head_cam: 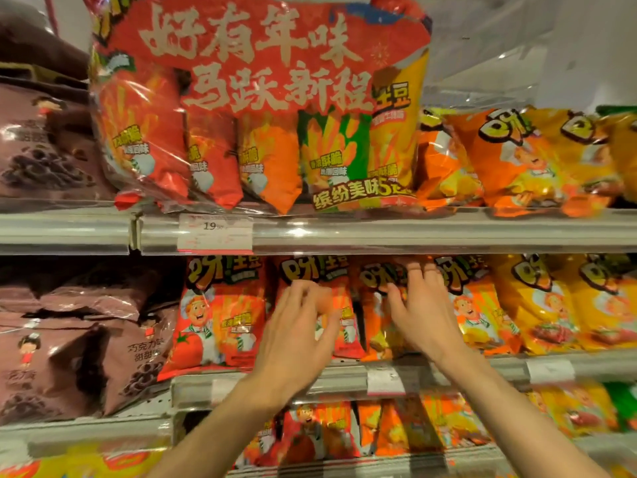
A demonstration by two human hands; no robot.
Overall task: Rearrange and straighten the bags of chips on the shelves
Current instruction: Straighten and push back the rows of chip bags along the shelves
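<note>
Bags of chips in glossy red and orange foil stand upright in a row on the middle shelf (344,377), long axes vertical, printed fronts facing out. The red tomato-print bag (220,315) at the row's left end leans a little, its bottom corner poking over the shelf lip. Next to it, a second red bag (346,305) stands behind the left hand (300,332), whose fingers curl loosely against its front; motion blur keeps me from telling whether they pinch the foil. The right hand (418,312) lies spread and flat, fingers pointing up, on the orange bag (377,326) beside it, gripping nothing. Further right, yellow foil bags (551,305) continue the row, also upright.

On the upper shelf a large clear multipack with a red banner (258,98) stands upright above a white price tag (215,232) clipped in the grey shelf rail. Brown chocolate-snack bags (69,353) fill the left bay, slumped at angles. More orange bags (396,429) sit on the shelf below the arms. Lighting is warm shop light.
</note>
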